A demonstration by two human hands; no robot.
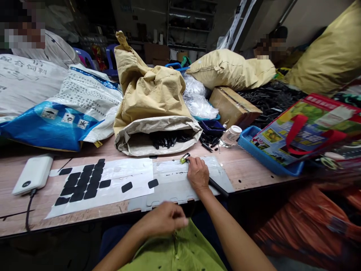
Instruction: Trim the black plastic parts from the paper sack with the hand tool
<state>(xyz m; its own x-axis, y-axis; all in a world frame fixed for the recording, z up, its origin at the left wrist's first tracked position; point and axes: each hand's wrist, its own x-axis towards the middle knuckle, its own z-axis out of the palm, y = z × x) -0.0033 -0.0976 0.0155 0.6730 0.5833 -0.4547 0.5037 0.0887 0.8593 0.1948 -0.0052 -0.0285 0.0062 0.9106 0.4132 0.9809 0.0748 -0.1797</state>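
My right hand is closed around a small hammer on the table. The hammer's metal and yellow-green head points away to the left, and its black handle sticks out under my wrist. Beneath it lies a grey-white sheet. My left hand hangs over my lap in front of the table edge, fingers curled in towards the thumb; whatever they may hold is hidden. To the left, several black rounded patches lie in rows on white paper, with a single patch near the paper's right edge.
An open beige sack holding black parts faces me. A white power bank with a cable lies left, near a blue-white sack. On the right are a clear jar, a blue tray and a colourful bag. Two people are beyond.
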